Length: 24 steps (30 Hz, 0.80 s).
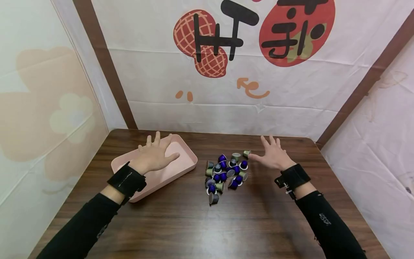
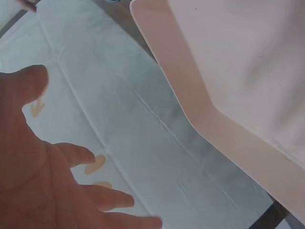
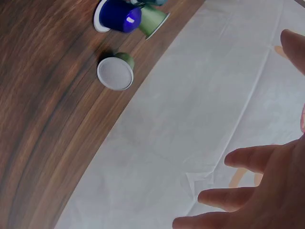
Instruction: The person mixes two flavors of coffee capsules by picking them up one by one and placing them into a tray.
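1. Landmark: a heap of small coffee capsules (image 1: 225,172) — blue, green and grey — lay on the wooden table (image 1: 200,223), near its middle.
2. The pink tray (image 1: 181,169) sat just left of the heap, apart from it; no capsule showed inside it.
3. The left hand (image 1: 155,155) hovered over the tray, left of the heap, fingers spread and straight, holding nothing. The left wrist view showed the same splayed fingers (image 2: 102,198) and the tray's rim (image 2: 190,95).
4. The right hand (image 1: 273,155) hovered just right of the heap, fingers spread, empty. Its thumb pointed at a green capsule (image 1: 246,153) on the heap's far right edge; contact could not be told.
5. Step in hand, as a judgement: the start, with both hands poised and the heap untouched.
6. The next move would call for closing the fingers on a single capsule — the outlying green one lay nearest — without scattering its neighbours.
7. Printed cloth (image 1: 226,90) hung behind the table.
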### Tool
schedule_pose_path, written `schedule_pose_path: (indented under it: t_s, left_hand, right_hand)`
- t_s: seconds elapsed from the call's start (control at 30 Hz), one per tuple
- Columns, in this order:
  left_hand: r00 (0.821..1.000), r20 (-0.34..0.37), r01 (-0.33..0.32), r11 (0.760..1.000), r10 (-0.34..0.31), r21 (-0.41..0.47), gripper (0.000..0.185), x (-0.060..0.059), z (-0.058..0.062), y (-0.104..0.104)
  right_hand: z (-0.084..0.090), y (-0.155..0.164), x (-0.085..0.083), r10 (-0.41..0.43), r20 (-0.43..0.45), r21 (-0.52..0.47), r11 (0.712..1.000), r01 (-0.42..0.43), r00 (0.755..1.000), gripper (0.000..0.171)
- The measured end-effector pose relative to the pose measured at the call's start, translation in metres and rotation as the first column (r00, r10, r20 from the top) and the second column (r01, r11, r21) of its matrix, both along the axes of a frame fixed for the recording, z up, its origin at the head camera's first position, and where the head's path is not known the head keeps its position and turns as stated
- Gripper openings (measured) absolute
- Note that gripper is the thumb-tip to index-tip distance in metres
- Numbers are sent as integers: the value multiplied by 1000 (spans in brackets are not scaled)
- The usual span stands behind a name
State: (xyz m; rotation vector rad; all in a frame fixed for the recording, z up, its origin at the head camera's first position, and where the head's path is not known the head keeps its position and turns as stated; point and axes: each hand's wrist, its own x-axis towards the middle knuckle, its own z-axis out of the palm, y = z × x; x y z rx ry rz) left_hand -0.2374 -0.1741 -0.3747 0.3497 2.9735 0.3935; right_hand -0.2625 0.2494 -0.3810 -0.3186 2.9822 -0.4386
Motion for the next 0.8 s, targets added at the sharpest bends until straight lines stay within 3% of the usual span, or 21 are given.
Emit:
schedule_pose_path:
  t_s: [0.17, 0.3, 0.53, 0.63, 0.8]
  left_hand:
    - [998, -4, 57, 994, -57, 88, 72, 2, -1, -22]
    - [999, -8, 54, 995, -53, 88, 62, 3, -3, -46]
    - [998, 10, 64, 991, -66, 116, 55, 4, -26, -98]
    - [998, 51, 30, 993, -36, 110, 59, 7, -37, -122]
    - [990, 119, -88, 992, 77, 88, 68, 7, -49, -154]
  right_hand:
    - [-3, -2, 2, 49, -21, -15, 999, -49, 999, 81]
    - [-6, -1, 4, 82, -26, -36, 996, -83, 996, 59]
    - [-25, 1, 9, 147, -17, -122, 981, -148, 989, 36]
    - [-36, 0, 13, 172, 10, -144, 975, -169, 985, 31]
    - [-46, -7, 13, 196, 26, -185, 965, -188, 980, 31]
